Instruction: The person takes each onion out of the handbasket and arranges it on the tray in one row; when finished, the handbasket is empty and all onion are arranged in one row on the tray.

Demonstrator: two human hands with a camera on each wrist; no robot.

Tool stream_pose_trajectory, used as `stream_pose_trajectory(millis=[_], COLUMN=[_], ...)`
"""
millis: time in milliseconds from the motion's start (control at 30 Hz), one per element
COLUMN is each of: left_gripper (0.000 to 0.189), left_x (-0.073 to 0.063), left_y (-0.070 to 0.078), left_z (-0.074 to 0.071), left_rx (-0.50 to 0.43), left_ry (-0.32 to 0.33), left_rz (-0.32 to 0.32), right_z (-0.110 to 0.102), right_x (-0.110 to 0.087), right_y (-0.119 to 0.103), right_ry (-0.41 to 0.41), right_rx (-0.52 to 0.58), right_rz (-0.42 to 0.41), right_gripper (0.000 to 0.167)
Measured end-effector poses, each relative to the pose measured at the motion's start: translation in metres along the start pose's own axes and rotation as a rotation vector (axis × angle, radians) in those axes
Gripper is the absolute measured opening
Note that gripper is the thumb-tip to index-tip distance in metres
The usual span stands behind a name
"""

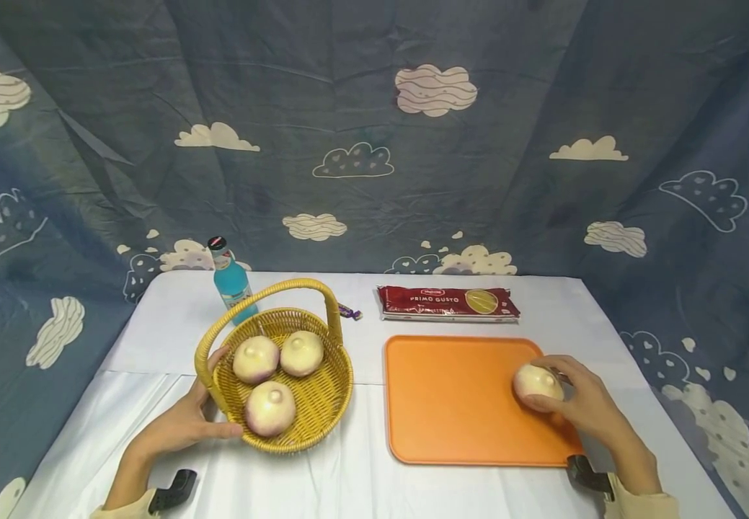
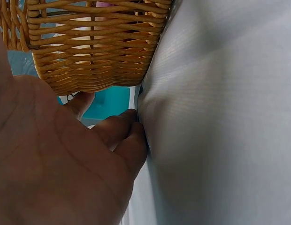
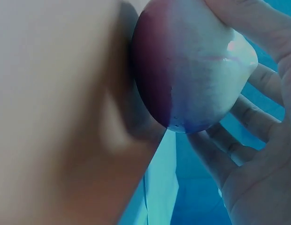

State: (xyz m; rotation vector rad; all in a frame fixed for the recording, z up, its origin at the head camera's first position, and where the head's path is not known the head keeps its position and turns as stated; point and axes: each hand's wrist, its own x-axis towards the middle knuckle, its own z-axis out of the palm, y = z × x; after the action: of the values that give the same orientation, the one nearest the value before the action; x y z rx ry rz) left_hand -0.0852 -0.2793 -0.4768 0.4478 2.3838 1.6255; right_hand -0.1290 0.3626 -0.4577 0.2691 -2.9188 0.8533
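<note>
My right hand (image 1: 575, 396) grips a white-and-purple turnip (image 1: 533, 382) at the right side of an orange tray (image 1: 452, 404). In the right wrist view, the thumb and fingers are around this turnip (image 3: 197, 65), its purple base turned toward the tray surface. At the left, a yellow wicker basket (image 1: 322, 425) with an arched handle holds three similar turnips (image 1: 270, 409). My left hand (image 1: 179, 422) spreads its thumb and fingers along the basket's left side. In the left wrist view, the fingers (image 2: 117, 131) extend beside the woven wall (image 2: 98, 61); firm contact cannot be made out.
Behind the basket stands a bottle of blue liquid (image 1: 231, 281) with a dark cap. A small purple-wrapped sweet (image 1: 350, 312) lies right of the basket handle. A red spaghetti packet (image 1: 445, 303) lies behind the tray. White cloth (image 1: 348, 476) covers the table.
</note>
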Motion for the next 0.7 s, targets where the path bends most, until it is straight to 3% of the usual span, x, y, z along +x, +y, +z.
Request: stream_pose_trajectory(millis=[300,533,700], left_gripper=[0.126,0.126,0.127], left_x=[-0.0007,-0.0011,-0.0011], left_y=[0.0016,0.0024,0.0013], left_z=[0.0004,0.0005,0.0008], left_rx=[0.030,0.033,0.034], left_ry=[0.011,0.015,0.015], left_rz=[-0.020,-0.016,-0.018], right_z=[-0.0026,-0.0036,-0.0048], right_x=[-0.0009,-0.0038,-0.0035], right_y=[-0.0020,0.0013,0.0023], right_ry=[-0.044,-0.002,-0.021], right_rx=[0.015,-0.026,-0.006], right_rz=[0.027,-0.016,-0.014], right_gripper=[0.067,0.064,0.064])
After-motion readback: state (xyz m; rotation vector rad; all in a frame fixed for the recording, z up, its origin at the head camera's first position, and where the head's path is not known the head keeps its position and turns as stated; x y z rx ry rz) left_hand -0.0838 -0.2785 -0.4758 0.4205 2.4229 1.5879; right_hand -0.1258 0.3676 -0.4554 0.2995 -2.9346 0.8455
